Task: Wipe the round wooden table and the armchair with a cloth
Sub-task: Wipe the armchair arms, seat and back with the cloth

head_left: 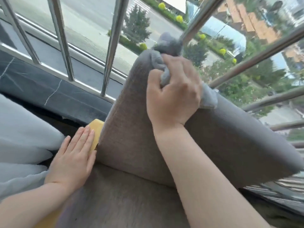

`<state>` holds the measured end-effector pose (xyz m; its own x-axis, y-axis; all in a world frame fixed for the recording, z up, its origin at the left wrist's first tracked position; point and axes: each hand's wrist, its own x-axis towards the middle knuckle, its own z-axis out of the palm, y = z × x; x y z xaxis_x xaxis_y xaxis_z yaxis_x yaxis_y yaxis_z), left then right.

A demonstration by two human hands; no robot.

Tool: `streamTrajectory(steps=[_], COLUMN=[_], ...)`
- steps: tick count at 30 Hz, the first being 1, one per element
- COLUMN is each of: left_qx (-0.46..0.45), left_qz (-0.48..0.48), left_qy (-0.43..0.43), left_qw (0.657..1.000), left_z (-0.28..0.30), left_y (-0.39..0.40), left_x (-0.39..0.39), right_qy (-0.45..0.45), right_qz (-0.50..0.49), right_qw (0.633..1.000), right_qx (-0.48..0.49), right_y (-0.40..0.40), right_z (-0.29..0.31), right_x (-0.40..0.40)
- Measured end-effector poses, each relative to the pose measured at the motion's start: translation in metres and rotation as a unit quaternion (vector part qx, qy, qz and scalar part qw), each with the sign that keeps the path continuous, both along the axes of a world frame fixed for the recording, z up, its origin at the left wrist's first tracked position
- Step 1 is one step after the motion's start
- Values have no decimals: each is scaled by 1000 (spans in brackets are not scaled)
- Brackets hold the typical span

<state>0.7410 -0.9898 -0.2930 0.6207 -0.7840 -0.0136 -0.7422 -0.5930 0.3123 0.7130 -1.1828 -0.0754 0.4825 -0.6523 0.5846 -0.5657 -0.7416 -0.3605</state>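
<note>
Cloth (166,51) middle hidden inside right hand (174,94). Armchair (131,129) seat cut off at bottom edge. Street beyond railing (113,46) blurred.

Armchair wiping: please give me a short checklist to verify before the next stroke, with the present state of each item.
1. Right hand grips the cloth: ok.
2. Cloth touches the backrest top edge: ok.
3. Left hand lies flat on the yellow armrest: ok.
4. Railing clear of the cloth: cannot tell, they overlap in view.
5. Seat already wiped: cannot tell.
</note>
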Motion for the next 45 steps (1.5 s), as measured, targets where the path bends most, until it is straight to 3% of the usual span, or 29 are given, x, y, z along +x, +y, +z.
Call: streamTrajectory(steps=[2, 3, 7, 9, 11, 13, 15, 19, 21, 23, 24, 25, 27, 29, 30, 31, 33, 35, 36, 38, 40, 41, 43, 45], left_qx=[21, 36, 100, -5, -174, -298, -334, -221, -224, -228, -224, -219, -208, -202, -203, -204, -199, -197, -198, -197, -186, -175, -149, -115], left_qz=[4, 6, -10, 54, 67, 38, -26, -112, -113, -106, -107, -117, -145, -157, -162, -171, -194, -208, -213, -223, -241, -260, -309, -367], left_qy=[6, 8, 21, 93, 149, 42, -52, -124, -144, -143, -140, -138, -142, -146, -143, -140, -136, -138, -139, -141, -146, -152, -170, -186], left_qw=[1000, 999, 995, 994, 971, 953, 941, 961, 957, 957, 959, 959, 957, 956, 955, 954, 951, 948, 946, 944, 941, 937, 924, 904], left_z=[4, 6, 13, 41, 89, 143, 179, 191, 190, 189, 190, 191, 193, 191, 191, 191, 191, 192, 192, 192, 193, 194, 199, 209], left_y=[-1, -1, 1, -14, -44, -78, -117, -176, -185, -183, -182, -183, -190, -200, -207, -214, -226, -235, -239, -247, -256, -262, -272, -284], left_x=[2, 1, -2, -11, -20, -30, -31, -36, -42, -44, -45, -49, -65, -89, -102, -115, -134, -146, -153, -167, -182, -190, -201, -202], right_qy=[69, 73, -36, -32, 19, 73, 74, -37, -50, 45, 90, 106, 32, -48, -67, -69, 2, 80, 77, -22, -89, -102, -42, -4], right_qz=[70, 57, -122, -97, 8, 79, 33, -169, -130, -1, 13, -29, -215, -356, -368, -331, -155, -65, -97, -239, -338, -329, -211, -151], right_qw=[994, 994, 992, 995, 999, 991, 992, 985, 990, 998, 992, 989, 975, 933, 927, 941, 987, 991, 989, 971, 936, 938, 977, 987], right_qx=[-49, -54, 3, -16, -47, -82, -94, 15, 23, -52, -90, -102, -45, 18, 21, 9, -37, -86, -83, -18, 32, 34, -10, -47], right_y=[-21, -34, -34, -13, -9, -32, -57, -34, -26, -46, -66, -88, -116, -116, -113, -109, -104, -127, -141, -156, -146, -138, -125, -139], right_z=[3, 4, -8, -12, -9, -11, -13, -18, -13, -16, -20, -22, -23, -26, -26, -24, -23, -25, -24, -22, -25, -25, -33, -39], right_x=[-37, -59, -70, -37, -39, -76, -120, -104, -91, -129, -163, -200, -256, -253, -237, -225, -233, -282, -308, -336, -312, -299, -298, -337])
